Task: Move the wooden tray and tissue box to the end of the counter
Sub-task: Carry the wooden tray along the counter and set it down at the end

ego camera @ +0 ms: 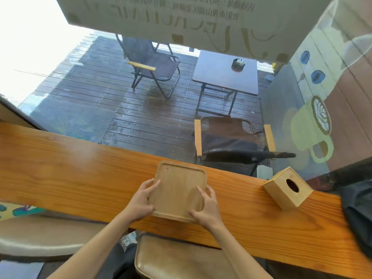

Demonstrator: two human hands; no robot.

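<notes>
A square wooden tray (179, 186) with a raised rim lies flat on the long wooden counter (70, 174), near its middle. My left hand (142, 200) grips the tray's left edge, thumb on top. My right hand (207, 208) grips its right near corner, fingers over the rim. A wooden tissue box (287, 191) with an oval hole in its top stands on the counter to the right of the tray, apart from both hands.
A dark bag (358, 214) lies on the counter's right end, just past the tissue box. A window runs along the counter's far edge, with chairs and a table outside. A brown stool seat (181, 258) sits below the counter's near edge.
</notes>
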